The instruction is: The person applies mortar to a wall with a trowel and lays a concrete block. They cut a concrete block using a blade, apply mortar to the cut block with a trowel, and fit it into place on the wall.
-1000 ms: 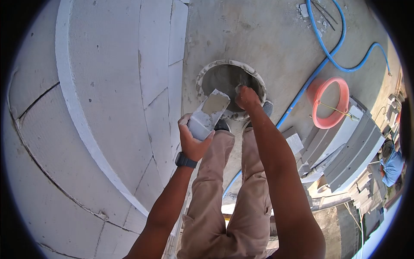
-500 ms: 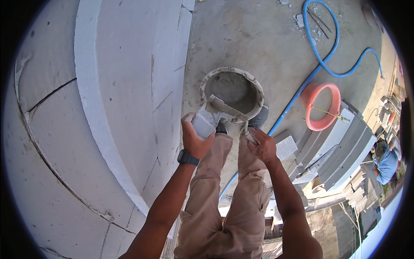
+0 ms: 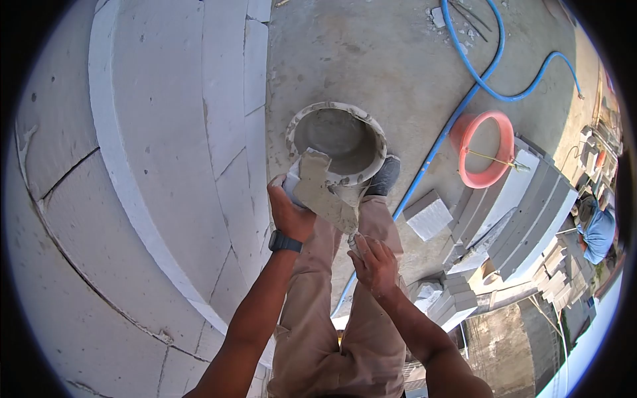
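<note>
My left hand, with a dark watch on its wrist, grips a small white block piece from below and the side. In my right hand is the handle of a trowel, its blade coated in wet grey mortar. The blade lies over the block piece and partly hides it; how closely they touch I cannot tell. Just beyond both hands stands a mortar-smeared bucket with grey mortar inside.
A wall of pale blocks runs along my left. To the right are a blue hose, an orange bucket, a loose block and stacked blocks. A person in blue is at the far right. My shoe is beside the mortar bucket.
The trowel has come away from the bucket's near rim and swung left over the block piece, mortar-coated face showing. My right hand has moved left and closer to me.
</note>
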The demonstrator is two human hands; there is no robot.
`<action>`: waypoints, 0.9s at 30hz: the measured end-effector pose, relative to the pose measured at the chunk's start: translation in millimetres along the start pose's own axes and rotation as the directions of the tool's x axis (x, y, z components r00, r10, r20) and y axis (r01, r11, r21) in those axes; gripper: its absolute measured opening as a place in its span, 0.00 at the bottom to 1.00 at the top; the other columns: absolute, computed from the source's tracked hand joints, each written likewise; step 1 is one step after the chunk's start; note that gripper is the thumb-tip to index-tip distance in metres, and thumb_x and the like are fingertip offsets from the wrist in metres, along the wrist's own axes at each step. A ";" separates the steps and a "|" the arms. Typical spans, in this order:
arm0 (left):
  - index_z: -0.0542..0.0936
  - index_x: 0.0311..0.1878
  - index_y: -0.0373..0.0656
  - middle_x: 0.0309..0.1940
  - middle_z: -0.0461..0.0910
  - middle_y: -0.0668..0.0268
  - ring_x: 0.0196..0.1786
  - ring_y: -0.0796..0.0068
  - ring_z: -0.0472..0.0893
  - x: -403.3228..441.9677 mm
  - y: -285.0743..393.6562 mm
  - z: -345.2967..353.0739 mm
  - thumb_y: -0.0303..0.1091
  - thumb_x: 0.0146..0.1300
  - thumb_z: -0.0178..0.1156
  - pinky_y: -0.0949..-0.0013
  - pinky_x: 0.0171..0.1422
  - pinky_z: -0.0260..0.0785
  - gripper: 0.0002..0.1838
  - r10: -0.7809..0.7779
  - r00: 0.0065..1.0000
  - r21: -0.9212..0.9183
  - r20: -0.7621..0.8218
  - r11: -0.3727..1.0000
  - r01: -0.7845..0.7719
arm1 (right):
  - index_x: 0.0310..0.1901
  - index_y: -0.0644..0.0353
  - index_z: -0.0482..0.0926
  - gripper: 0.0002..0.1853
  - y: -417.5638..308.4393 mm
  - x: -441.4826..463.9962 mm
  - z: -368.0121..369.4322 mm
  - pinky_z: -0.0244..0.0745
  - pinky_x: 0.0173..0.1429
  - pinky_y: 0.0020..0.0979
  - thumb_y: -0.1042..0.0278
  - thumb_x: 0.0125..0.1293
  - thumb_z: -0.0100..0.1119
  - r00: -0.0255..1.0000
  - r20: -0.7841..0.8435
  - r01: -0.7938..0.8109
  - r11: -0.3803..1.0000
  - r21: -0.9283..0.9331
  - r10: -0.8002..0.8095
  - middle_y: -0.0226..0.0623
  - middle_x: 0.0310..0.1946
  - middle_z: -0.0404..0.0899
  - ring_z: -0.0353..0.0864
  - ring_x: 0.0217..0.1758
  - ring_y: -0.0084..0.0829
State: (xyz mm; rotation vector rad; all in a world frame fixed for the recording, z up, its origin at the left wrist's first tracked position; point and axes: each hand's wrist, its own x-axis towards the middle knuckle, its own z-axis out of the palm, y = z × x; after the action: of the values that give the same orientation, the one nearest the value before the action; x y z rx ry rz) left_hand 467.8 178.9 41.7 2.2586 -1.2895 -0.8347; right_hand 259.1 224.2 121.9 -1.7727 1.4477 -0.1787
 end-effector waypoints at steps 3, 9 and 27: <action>0.64 0.58 0.33 0.52 0.69 0.47 0.56 0.45 0.71 -2.0 -1.3 -1.2 0.33 0.38 0.79 0.51 0.61 0.64 0.44 -0.132 0.991 -0.056 0.015 0.990 0.132 | 0.57 0.62 0.76 0.27 3.9 0.0 2.0 0.77 0.50 0.43 0.70 0.55 0.71 0.974 0.013 -0.226 0.955 0.192 0.228 0.48 0.47 0.80 0.80 0.47 0.50; 0.62 0.60 0.33 0.56 0.70 0.54 0.56 0.64 0.73 -10.9 -26.7 -17.0 0.32 0.47 0.77 0.61 0.63 0.66 0.41 -0.367 0.929 -0.345 0.045 0.867 0.359 | 0.56 0.63 0.75 0.23 87.9 111.8 46.8 0.76 0.52 0.48 0.64 0.60 0.63 0.874 0.209 -0.442 0.896 -0.034 0.439 0.53 0.48 0.79 0.80 0.51 0.54; 0.67 0.66 0.43 0.60 0.73 0.62 0.60 0.62 0.76 -31.8 -70.2 -48.6 0.36 0.63 0.63 0.56 0.65 0.70 0.29 -0.475 0.716 -0.760 0.511 0.140 0.635 | 0.56 0.68 0.78 0.25 146.6 119.3 64.2 0.77 0.46 0.31 0.65 0.58 0.69 0.926 0.307 -0.355 0.776 0.520 0.218 0.48 0.40 0.85 0.83 0.37 0.30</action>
State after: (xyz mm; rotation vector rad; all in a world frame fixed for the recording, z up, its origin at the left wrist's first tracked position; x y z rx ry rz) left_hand 531.9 243.5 44.4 1.6007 0.2447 -1.5100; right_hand 224.8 152.2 -61.1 -1.0290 1.3011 -0.2097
